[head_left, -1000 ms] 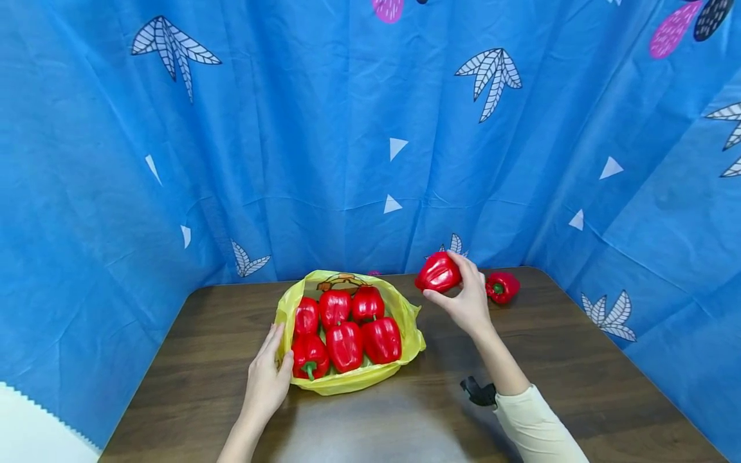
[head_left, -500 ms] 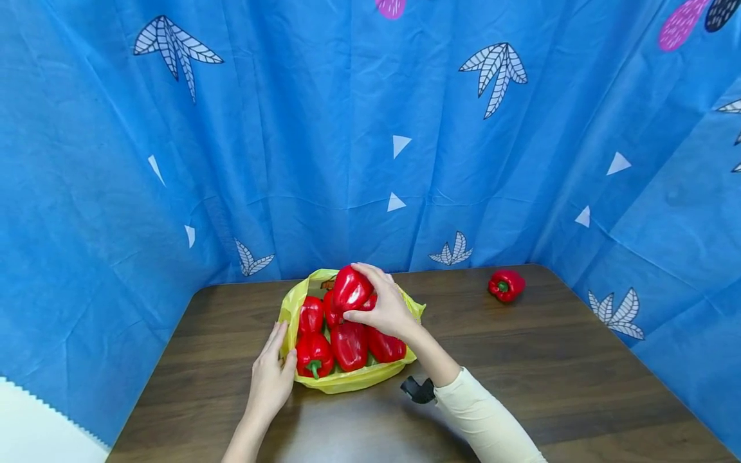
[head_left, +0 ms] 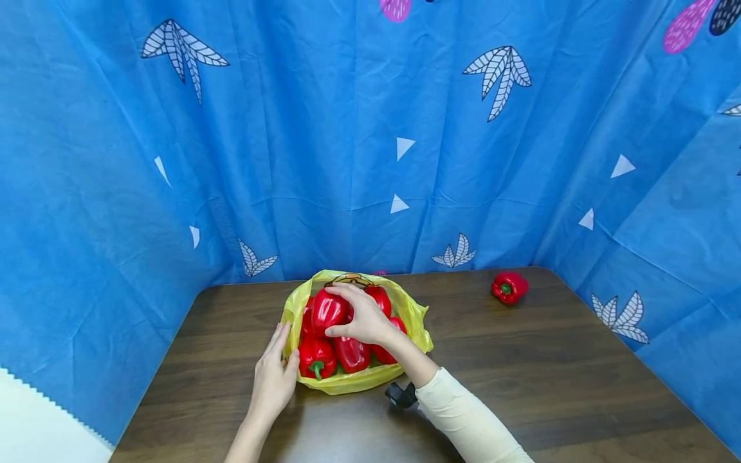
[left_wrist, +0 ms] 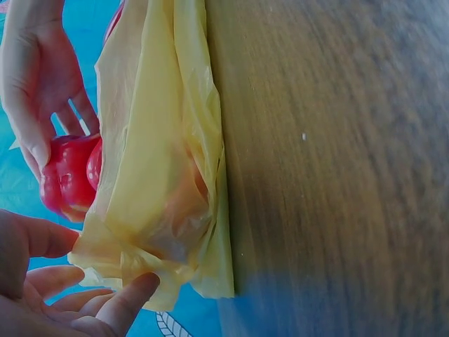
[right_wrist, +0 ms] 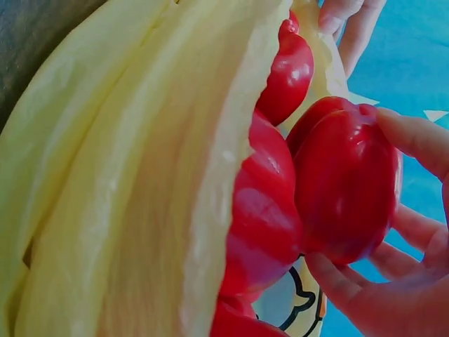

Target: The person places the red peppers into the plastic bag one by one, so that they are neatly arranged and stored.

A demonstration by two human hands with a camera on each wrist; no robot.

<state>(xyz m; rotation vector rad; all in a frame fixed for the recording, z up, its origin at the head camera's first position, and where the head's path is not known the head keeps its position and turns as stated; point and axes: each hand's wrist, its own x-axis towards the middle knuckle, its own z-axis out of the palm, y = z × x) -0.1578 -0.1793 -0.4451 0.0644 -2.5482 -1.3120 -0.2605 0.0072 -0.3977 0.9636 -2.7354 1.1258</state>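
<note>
Over the mouth of a yellow plastic bag (head_left: 347, 384), my right hand (head_left: 361, 319) grips a red bell pepper (head_left: 329, 310) between thumb and fingers. In the right wrist view this bell pepper (right_wrist: 347, 182) sits right against the peppers inside the bag. My left hand (head_left: 274, 376) holds the bag's left side. The left wrist view shows its thumb and fingers (left_wrist: 133, 298) around a gathered corner of the yellow film. Several more red bell peppers fill the bag, among them one with a green stem (head_left: 316, 357). My right hand and forearm partly cover the others.
A single red bell pepper (head_left: 509, 287) lies near the back right corner of the brown wooden table (head_left: 521, 373). Blue patterned curtains (head_left: 347, 161) hang behind the table and along its sides. A black device (head_left: 401, 394) is strapped to my right wrist.
My right hand has carried the bell pepper leftward from beside the lone pepper and lowered it into the bag's mouth. The left hand has stayed at the bag's side.
</note>
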